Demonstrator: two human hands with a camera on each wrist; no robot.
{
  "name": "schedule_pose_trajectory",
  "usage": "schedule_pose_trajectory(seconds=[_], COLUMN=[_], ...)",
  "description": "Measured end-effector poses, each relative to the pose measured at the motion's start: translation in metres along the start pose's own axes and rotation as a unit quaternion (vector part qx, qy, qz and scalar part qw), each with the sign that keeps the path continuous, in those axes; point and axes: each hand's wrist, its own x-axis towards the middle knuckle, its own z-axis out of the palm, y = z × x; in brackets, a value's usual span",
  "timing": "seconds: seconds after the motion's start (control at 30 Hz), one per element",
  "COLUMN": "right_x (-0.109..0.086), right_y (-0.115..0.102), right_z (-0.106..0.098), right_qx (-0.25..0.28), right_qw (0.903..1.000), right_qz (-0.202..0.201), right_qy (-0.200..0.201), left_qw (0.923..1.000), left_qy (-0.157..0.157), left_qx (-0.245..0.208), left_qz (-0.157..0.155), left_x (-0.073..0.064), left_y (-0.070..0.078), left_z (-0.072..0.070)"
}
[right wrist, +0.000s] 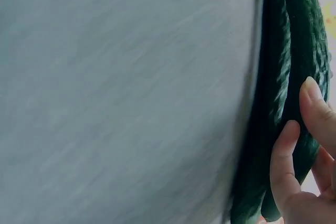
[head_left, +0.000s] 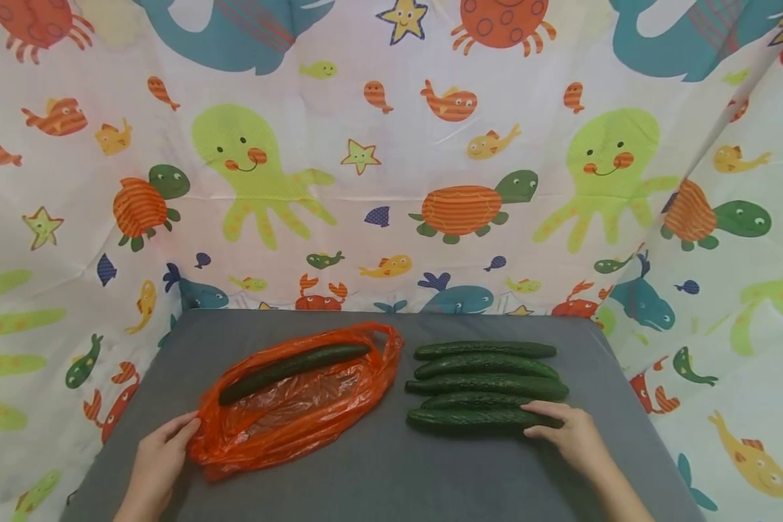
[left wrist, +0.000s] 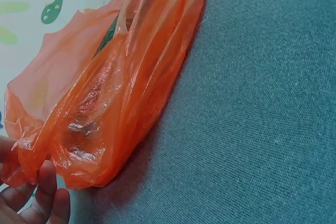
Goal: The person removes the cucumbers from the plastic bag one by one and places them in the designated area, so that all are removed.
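On the left, an orange plastic bag (head_left: 287, 442) lies spread with its mouth open, and one cucumber (head_left: 293, 372) rests inside. My left hand (head_left: 159, 460) pinches the bag's near left corner; in the left wrist view the thin film (left wrist: 34, 153) is bunched between thumb and fingers. Several dark green cucumbers (head_left: 486, 384) lie side by side in a row on the right. Over the right end of the nearest cucumber (head_left: 463, 418) is my right hand (head_left: 570, 435), thumb and fingers parted across it. In the right wrist view the fingertips (right wrist: 311, 88) overlap the two nearest cucumbers.
A grey cloth (head_left: 391, 478) covers the table under everything. White curtains (head_left: 391, 239) printed with sea animals rise at the back and along both sides. A strip of grey cloth lies between the bag and the row of cucumbers.
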Motion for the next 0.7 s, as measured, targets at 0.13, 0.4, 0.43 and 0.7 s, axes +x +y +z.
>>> schedule_pose_trajectory(seconds=[0.13, 0.4, 0.43, 0.7], right_x=[-0.0062, -0.01, -0.0097, -0.0108], right_y=[0.0055, 0.0026, 0.0025, 0.0033], right_z=[0.0004, 0.0014, 0.0011, 0.0017], right_qx=[-0.064, -0.128, -0.131, -0.15], right_qw=[0.9966, 0.9886, 0.9888, 0.986], right_qz=[-0.041, -0.066, -0.062, -0.072], right_qy=[0.033, 0.044, 0.033, -0.002], left_qw=[0.9999, 0.9999, 0.9999, 1.0], left_qy=[-0.008, -0.011, -0.009, -0.006], left_qx=[0.002, 0.002, 0.001, 0.003], left_qz=[0.01, -0.002, -0.004, -0.005], left_x=[-0.0011, -0.0015, -0.0014, 0.0], left_y=[0.0012, -0.0005, -0.0007, -0.0002], left_z=[-0.0005, -0.0018, -0.0022, -0.0036])
